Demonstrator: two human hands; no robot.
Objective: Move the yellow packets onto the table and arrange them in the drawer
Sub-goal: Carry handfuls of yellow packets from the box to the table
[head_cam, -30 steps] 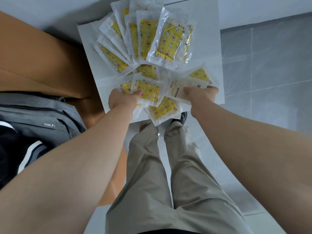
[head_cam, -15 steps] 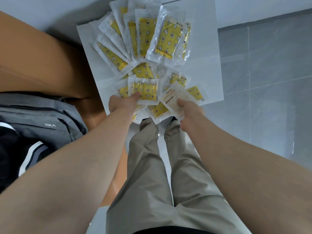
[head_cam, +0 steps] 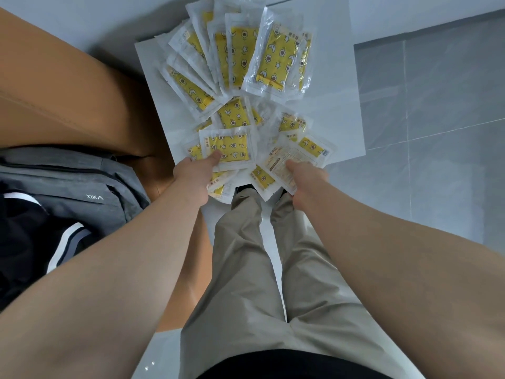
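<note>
While the person stands at the near edge of the table [head_cam: 336,86], both hands are on the yellow packets [head_cam: 276,56] lying there.

Table: white rectangular top, seen from almost straight above.

Packets: clear sleeves with yellow inserts printed with stars, moons and flowers. Two groups.
- Far group: an overlapping fan across the far-left part of the table, running past the far edge and out of frame.
- Near group: a loose heap [head_cam: 235,117] at the near edge. Several sleeves overhang that edge above the dark shoes [head_cam: 243,188].

Left hand [head_cam: 195,179]: at the near-left corner. The thumb is pressed flat on the top packet [head_cam: 228,146], which lies yellow side up. The fingers go under the sleeves and are hidden. It reads as a pinch, thumb above and fingers below. More sleeves sit beneath in the same hold; the count is unclear.

Right hand [head_cam: 307,184]: at the near edge, to the right of the left hand. The thumb is on a label-side packet [head_cam: 284,164], its pale printed back upward. The fingers are hidden underneath, so again a pinch. Further packets show below it.

The hands are apart, not touching.

Surroundings: grey tiled floor [head_cam: 437,105] to the right of the table and a tan surface [head_cam: 54,86] to the left. A grey backpack [head_cam: 90,184] marked XIKA lies against the tan surface. Khaki trousers [head_cam: 259,269] fill the lower middle.
</note>
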